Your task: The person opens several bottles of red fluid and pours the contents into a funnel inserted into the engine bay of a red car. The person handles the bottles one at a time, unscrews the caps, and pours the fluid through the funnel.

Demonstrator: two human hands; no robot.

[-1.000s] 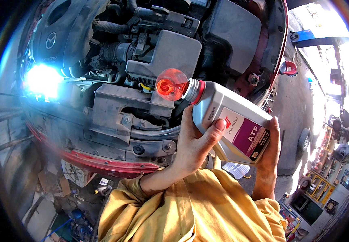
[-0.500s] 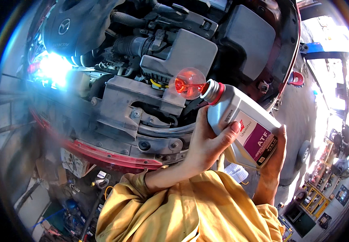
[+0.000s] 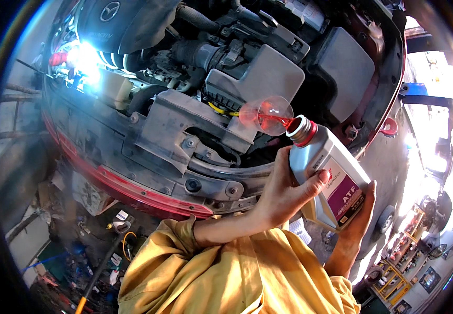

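Observation:
Both of my hands hold a silver-grey oil bottle (image 3: 336, 162) with a purple label, tilted so that its mouth points up and left. My left hand (image 3: 284, 188) is wrapped round the side near the neck, with its thumb across the front. My right hand (image 3: 361, 212) grips the bottle's lower end. Red fluid runs from the mouth into a clear, round funnel-like vessel (image 3: 276, 107) above the engine bay. The lower end of that vessel is hidden.
Ahead lies an open car engine bay with a grey airbox cover (image 3: 271, 73) and a black engine cover (image 3: 124, 26). A bright work lamp (image 3: 85, 63) glares at left. The red bumper edge (image 3: 148, 201) runs before me. A shelf with goods (image 3: 404, 246) stands at right.
The view has shifted, so the car and hands sit differently in the picture. Both hands still hold the tilted bottle at the clear vessel, and red fluid is still flowing.

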